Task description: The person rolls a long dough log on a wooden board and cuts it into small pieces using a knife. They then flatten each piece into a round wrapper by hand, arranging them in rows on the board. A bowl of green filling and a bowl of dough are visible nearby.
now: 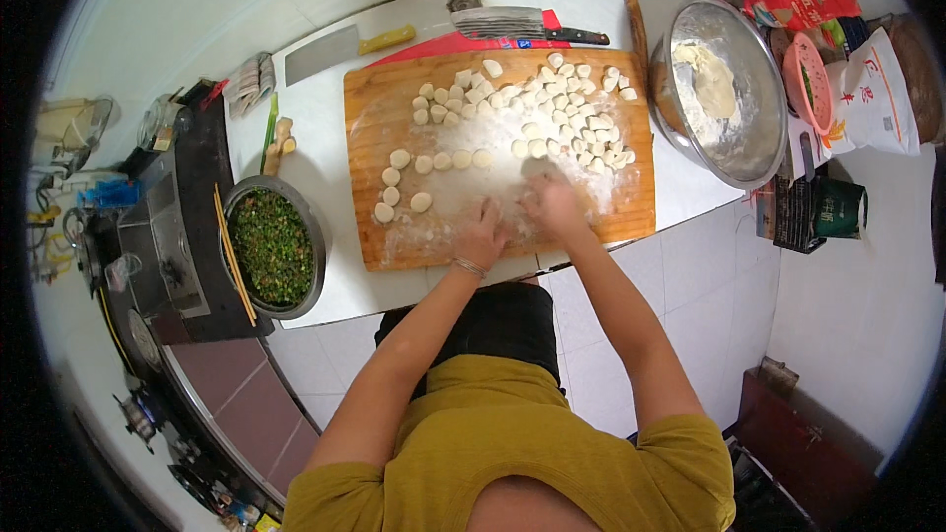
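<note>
Chief risk, in my judgement, is sticking: the dough pieces [574, 103] crowd the right half of the wooden board [370, 128], several touching, and any lying on thinly floured wood could bond to a neighbour or to the surface. A second risk is disturbance; a sideways sweep of the right hand [554, 203] could knock the nearby cluster out of place, or the left hand [482, 232] could push loose flour over the board's front edge onto the counter [310, 153]. The chopsticks [235, 254], laid along the side of the bowl of green filling [264, 241], could be dislodged by a knock to that bowl. Grip, left: fingers loosely bent, low over the floured front area of the board; no piece is seen in it, and contact with the wood appears likely. Grip, right: hand lowered at the board's middle, just beside the end of a row of rounder pieces [537, 148]; motion blur covers the fingers, so whether they are spread, pressed together or pinching dough cannot be told.
</note>
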`<state>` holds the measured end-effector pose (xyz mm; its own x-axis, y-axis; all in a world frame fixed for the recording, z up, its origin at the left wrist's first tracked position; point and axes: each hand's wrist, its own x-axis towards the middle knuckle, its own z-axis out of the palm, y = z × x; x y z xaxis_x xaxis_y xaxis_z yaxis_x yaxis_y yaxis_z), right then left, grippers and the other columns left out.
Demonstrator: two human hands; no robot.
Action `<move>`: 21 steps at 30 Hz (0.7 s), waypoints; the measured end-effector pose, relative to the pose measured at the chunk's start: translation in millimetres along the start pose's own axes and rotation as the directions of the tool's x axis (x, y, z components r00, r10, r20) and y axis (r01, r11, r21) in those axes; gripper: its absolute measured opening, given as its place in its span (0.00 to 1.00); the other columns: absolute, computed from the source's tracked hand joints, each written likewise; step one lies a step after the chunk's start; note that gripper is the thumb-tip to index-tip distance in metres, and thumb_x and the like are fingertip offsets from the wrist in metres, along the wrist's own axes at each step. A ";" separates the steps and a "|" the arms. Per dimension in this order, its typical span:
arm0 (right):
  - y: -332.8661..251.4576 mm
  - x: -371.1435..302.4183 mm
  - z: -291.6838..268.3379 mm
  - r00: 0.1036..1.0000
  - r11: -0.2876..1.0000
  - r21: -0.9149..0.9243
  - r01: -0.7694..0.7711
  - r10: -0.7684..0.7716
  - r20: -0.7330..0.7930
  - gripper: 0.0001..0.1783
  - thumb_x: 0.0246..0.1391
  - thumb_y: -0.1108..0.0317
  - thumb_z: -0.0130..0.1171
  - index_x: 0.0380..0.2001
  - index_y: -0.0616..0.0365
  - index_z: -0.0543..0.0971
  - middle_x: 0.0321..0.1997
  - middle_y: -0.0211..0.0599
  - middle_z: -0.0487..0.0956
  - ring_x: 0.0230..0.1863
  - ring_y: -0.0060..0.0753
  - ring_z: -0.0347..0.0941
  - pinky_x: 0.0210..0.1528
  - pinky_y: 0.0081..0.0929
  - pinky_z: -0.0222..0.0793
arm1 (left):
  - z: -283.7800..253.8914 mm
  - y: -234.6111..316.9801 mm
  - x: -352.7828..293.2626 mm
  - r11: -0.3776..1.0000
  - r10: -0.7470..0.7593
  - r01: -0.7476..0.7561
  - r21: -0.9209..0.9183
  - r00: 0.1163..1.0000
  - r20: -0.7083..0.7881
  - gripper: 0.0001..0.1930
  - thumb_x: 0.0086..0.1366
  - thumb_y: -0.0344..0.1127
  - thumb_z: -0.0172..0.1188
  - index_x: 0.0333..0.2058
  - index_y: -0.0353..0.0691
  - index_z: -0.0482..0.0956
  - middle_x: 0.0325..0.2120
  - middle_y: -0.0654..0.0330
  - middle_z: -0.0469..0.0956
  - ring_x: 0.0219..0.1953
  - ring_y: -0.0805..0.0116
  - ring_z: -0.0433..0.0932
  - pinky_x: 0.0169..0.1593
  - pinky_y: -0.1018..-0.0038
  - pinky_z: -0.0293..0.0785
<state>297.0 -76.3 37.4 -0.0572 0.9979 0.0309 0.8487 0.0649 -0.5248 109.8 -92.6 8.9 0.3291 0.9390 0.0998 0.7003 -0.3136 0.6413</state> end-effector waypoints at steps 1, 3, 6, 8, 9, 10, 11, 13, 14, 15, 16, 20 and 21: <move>-2.0 2.9 -11.3 1.000 0.998 0.066 -0.003 0.005 -0.022 0.19 0.50 0.66 0.59 0.46 0.61 0.77 0.48 0.54 0.73 0.48 0.55 0.71 0.48 0.44 0.71 | -4.9 6.1 6.3 0.998 -0.061 0.060 -0.020 0.995 -0.076 0.20 0.58 0.37 0.59 0.49 0.40 0.73 0.48 0.49 0.71 0.48 0.47 0.71 0.49 0.59 0.69; -11.8 8.8 -32.9 0.960 0.959 0.135 -0.250 0.264 -0.095 0.19 0.52 0.64 0.60 0.46 0.61 0.77 0.47 0.54 0.73 0.47 0.54 0.71 0.48 0.43 0.70 | -6.4 11.5 21.4 0.992 -0.121 0.123 0.004 0.981 -0.151 0.25 0.59 0.39 0.59 0.55 0.39 0.69 0.55 0.45 0.66 0.54 0.46 0.67 0.55 0.56 0.63; -12.0 7.5 -39.0 0.896 0.893 0.251 -0.373 0.417 -0.153 0.19 0.54 0.63 0.60 0.46 0.62 0.77 0.46 0.54 0.73 0.47 0.55 0.70 0.50 0.42 0.68 | -1.4 22.4 52.1 0.981 -0.139 0.152 0.120 0.984 -0.110 0.33 0.60 0.42 0.57 0.61 0.37 0.60 0.63 0.43 0.54 0.63 0.47 0.56 0.63 0.52 0.51; -10.9 6.6 -37.9 0.887 0.893 0.279 -0.352 0.414 -0.204 0.20 0.54 0.63 0.59 0.48 0.62 0.75 0.47 0.55 0.73 0.49 0.55 0.69 0.52 0.42 0.66 | 3.6 43.1 63.2 0.969 -0.192 0.191 0.160 0.981 -0.009 0.37 0.60 0.45 0.56 0.64 0.38 0.54 0.66 0.45 0.47 0.67 0.49 0.48 0.66 0.50 0.43; -11.7 5.0 -36.6 0.886 0.904 0.270 -0.331 0.396 -0.239 0.21 0.54 0.63 0.59 0.49 0.62 0.75 0.48 0.55 0.72 0.50 0.56 0.68 0.53 0.42 0.65 | 8.5 41.6 58.5 0.963 -0.179 0.169 0.208 0.984 0.028 0.38 0.60 0.46 0.55 0.65 0.38 0.52 0.67 0.45 0.45 0.68 0.48 0.46 0.67 0.50 0.41; -11.6 4.7 -35.3 0.883 0.914 0.260 -0.313 0.380 -0.276 0.22 0.54 0.64 0.59 0.50 0.62 0.74 0.48 0.55 0.72 0.51 0.56 0.67 0.55 0.42 0.64 | 16.0 38.7 50.5 0.957 -0.163 0.141 0.253 0.984 0.067 0.39 0.61 0.48 0.54 0.65 0.37 0.51 0.67 0.46 0.44 0.69 0.48 0.44 0.67 0.50 0.40; -11.9 5.8 -34.1 0.878 0.932 0.201 -0.303 0.354 -0.321 0.23 0.55 0.63 0.57 0.51 0.62 0.73 0.51 0.56 0.70 0.53 0.57 0.65 0.56 0.45 0.61 | 23.1 34.9 45.8 0.948 -0.149 0.112 0.298 0.983 0.106 0.40 0.61 0.49 0.53 0.66 0.37 0.49 0.68 0.46 0.42 0.69 0.48 0.43 0.67 0.51 0.39; -16.0 0.2 -29.5 0.869 0.952 0.078 -0.298 0.304 -0.391 0.24 0.56 0.62 0.55 0.54 0.63 0.70 0.55 0.57 0.67 0.56 0.60 0.62 0.59 0.51 0.56 | 22.3 36.4 47.8 0.957 -0.117 0.065 0.284 0.979 0.170 0.40 0.61 0.49 0.50 0.66 0.35 0.47 0.68 0.45 0.42 0.69 0.47 0.42 0.68 0.52 0.37; -16.2 -1.9 -25.4 0.880 0.950 0.003 -0.311 0.289 -0.376 0.26 0.57 0.60 0.53 0.56 0.63 0.68 0.59 0.58 0.64 0.59 0.60 0.59 0.61 0.54 0.53 | 21.3 36.0 47.3 0.960 -0.101 0.043 0.276 0.975 0.200 0.40 0.61 0.49 0.49 0.66 0.34 0.46 0.68 0.44 0.42 0.69 0.46 0.41 0.68 0.53 0.36; -17.1 3.1 -23.9 0.892 0.949 -0.067 -0.309 0.265 -0.366 0.29 0.57 0.58 0.52 0.58 0.63 0.66 0.62 0.58 0.61 0.62 0.61 0.56 0.62 0.57 0.49 | 18.1 33.2 46.7 0.989 -0.097 0.083 0.121 0.989 0.113 0.39 0.61 0.48 0.49 0.66 0.33 0.47 0.67 0.43 0.42 0.69 0.45 0.42 0.68 0.53 0.37; -17.4 11.5 -20.5 0.900 0.942 -0.137 -0.307 0.241 -0.363 0.31 0.58 0.57 0.51 0.60 0.63 0.64 0.65 0.58 0.58 0.64 0.62 0.53 0.64 0.60 0.45 | 17.5 25.1 46.5 0.994 -0.096 0.097 -0.040 0.995 0.023 0.38 0.61 0.46 0.48 0.65 0.33 0.48 0.67 0.42 0.43 0.69 0.44 0.43 0.68 0.53 0.37; -26.4 29.9 16.2 0.869 0.885 -0.201 -0.419 0.327 -0.372 0.42 0.55 0.49 0.50 0.67 0.60 0.52 0.72 0.59 0.46 0.71 0.63 0.39 0.66 0.68 0.32 | -5.6 11.0 36.1 0.963 -0.132 0.087 -0.256 0.977 -0.166 0.34 0.61 0.42 0.46 0.64 0.31 0.52 0.65 0.39 0.49 0.66 0.43 0.48 0.66 0.53 0.41; -30.2 31.8 26.6 0.885 0.891 -0.218 -0.399 0.312 -0.346 0.42 0.55 0.48 0.51 0.67 0.60 0.53 0.71 0.59 0.46 0.71 0.63 0.39 0.66 0.68 0.31 | -9.1 7.6 32.8 0.963 -0.135 0.085 -0.255 0.974 -0.184 0.33 0.62 0.42 0.46 0.63 0.31 0.53 0.64 0.39 0.51 0.65 0.43 0.50 0.66 0.53 0.43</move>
<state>255.5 -46.6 31.6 0.3960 0.9046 0.1576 0.8933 -0.3398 -0.2942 120.2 -62.9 24.0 0.1096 0.9825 0.1503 0.5411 -0.1858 0.8202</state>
